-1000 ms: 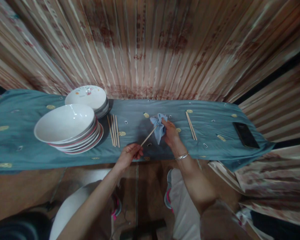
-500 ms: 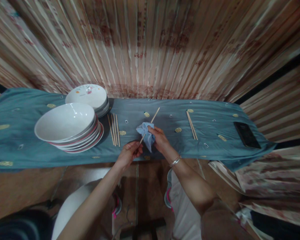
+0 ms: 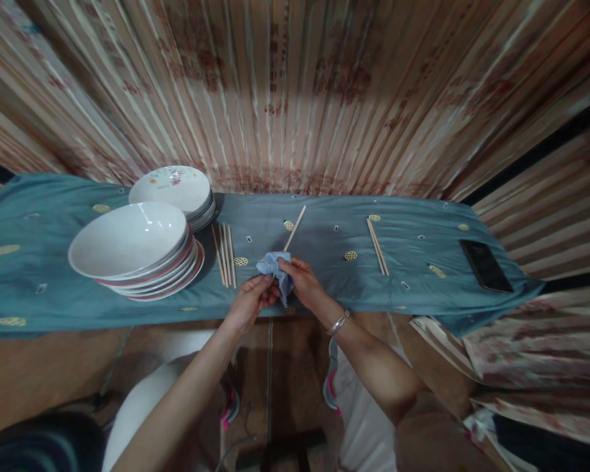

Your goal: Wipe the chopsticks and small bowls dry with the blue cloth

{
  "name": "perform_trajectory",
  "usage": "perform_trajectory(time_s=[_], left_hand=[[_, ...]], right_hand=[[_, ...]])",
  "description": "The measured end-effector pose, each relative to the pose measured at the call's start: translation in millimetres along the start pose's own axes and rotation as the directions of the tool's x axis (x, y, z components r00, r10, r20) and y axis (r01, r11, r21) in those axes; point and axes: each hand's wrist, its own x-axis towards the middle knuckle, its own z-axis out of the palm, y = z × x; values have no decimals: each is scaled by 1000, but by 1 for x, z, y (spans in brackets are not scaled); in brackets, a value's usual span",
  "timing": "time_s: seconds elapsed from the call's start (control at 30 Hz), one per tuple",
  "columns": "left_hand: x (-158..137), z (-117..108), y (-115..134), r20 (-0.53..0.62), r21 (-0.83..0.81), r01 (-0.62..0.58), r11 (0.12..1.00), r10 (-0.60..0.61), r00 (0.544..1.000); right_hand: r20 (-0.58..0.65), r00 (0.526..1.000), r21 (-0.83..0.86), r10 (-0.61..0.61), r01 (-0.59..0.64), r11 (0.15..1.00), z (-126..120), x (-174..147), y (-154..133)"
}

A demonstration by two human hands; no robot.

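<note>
"What stands at the left of the frame?"

"A stack of white bowls on the blue-green surface, a floral-patterned stack just behind it, then a row of chopsticks."

"And at the centre?"

"My left hand, fingers closed at the lower end of a single chopstick, that end partly hidden; the stick slants up and rightward out of a pale blue cloth. My right hand, a silver bangle at the wrist, pinches the cloth around it."

"Farther right?"

"Two chopsticks side by side, and a dark phone."
</note>
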Motion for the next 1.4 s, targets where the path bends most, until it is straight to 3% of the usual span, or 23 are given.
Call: perform_trajectory(time_s=[0.43,1.13,1.4], left_hand=[[1,0,-1,19,102,-29,994,28,999],[-1,1,-11,94,110,77,991,-88,992],[-2,6,-12,96,23,118,993,-119,988]], right_hand=[[-78,996,57,-33,37,998,-11,10,-12],[-269,941,106,-204,239,965,-67,28,-66],[-160,978,44,-135,144,989,-52,26,-46]])
